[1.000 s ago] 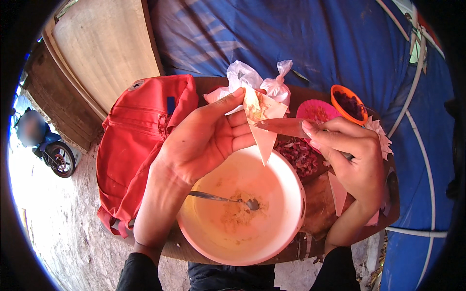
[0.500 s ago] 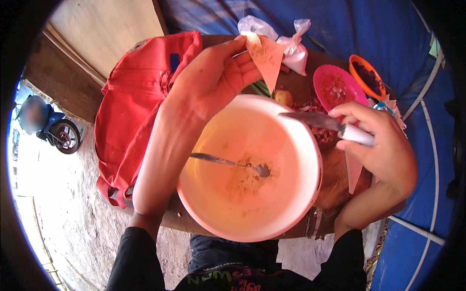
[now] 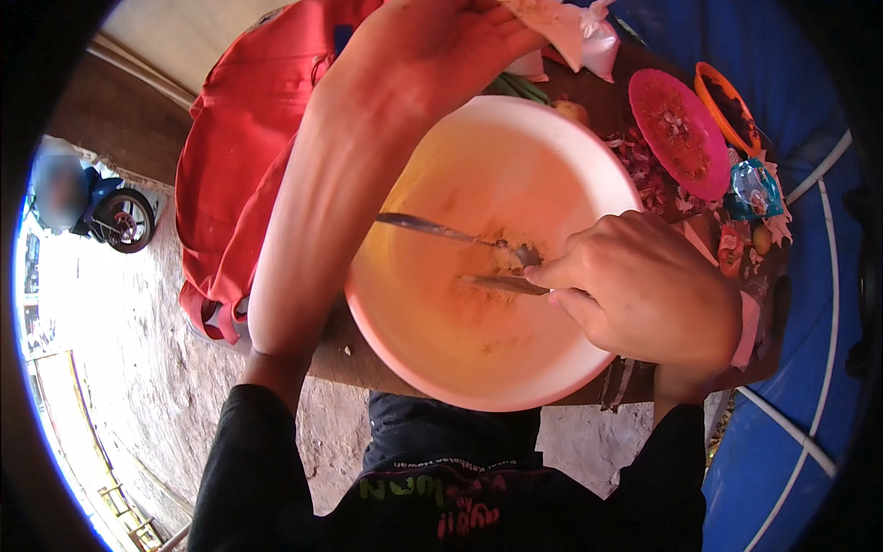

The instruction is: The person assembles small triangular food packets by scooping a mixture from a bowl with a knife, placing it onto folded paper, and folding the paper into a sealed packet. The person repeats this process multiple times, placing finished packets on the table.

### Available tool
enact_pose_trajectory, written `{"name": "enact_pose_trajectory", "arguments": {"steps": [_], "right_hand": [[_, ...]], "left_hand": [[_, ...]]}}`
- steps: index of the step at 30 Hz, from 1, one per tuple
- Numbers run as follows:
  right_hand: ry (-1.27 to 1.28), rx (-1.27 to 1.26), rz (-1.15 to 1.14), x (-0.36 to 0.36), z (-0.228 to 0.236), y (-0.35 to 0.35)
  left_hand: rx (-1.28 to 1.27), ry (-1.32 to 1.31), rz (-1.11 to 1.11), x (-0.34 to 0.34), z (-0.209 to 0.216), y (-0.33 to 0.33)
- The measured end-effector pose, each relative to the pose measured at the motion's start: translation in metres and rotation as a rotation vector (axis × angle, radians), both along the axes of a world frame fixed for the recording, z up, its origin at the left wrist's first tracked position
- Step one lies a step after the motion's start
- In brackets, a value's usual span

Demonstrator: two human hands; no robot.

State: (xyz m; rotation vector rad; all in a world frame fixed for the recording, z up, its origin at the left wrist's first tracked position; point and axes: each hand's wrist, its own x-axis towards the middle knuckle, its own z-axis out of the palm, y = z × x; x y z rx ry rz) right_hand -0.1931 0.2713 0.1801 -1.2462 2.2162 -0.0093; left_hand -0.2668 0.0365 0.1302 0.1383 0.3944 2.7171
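At the far edge, left of the bagged white stuff, the left hand (image 3: 464,46) had hold of a pale triangular wrapper (image 3: 556,29), its fingers outstretched. The right hand (image 3: 644,290) was clamped on a knife (image 3: 504,284), the blade pointing left over powder in the white bowl (image 3: 414,363), just nearer than the spoon (image 3: 428,226); whether it touched the powder, I cannot tell. A pink plate (image 3: 642,97) lay far right.

Below the large, round, pale plastic basin (image 3: 432,336) show dark cloth trousers (image 3: 451,429) and a short-sleeved black cloth shirt (image 3: 368,529) with green and red lettering (image 3: 469,523).
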Motion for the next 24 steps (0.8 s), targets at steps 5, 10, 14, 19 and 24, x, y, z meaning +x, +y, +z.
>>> {"name": "enact_pose_trajectory", "arguments": {"steps": [5,10,14,19,24], "right_hand": [[0.042,0.087,-0.055,0.011,-0.007,-0.007],[0.072,0.033,-0.054,0.019,-0.012,-0.004],[-0.048,0.003,-0.045,0.009,-0.014,-0.003],[-0.239,-0.078,0.145,-0.009,-0.026,-0.002],[-0.336,-0.248,-0.004,-0.031,-0.011,0.02]], "left_hand": [[0.009,0.019,0.058,-0.007,0.003,0.004],[0.068,-0.021,0.068,-0.015,-0.004,0.01],[0.062,-0.038,0.094,-0.02,-0.004,0.012],[0.065,-0.055,0.099,-0.025,-0.011,0.011],[0.115,0.035,0.017,-0.015,-0.009,0.008]]}}
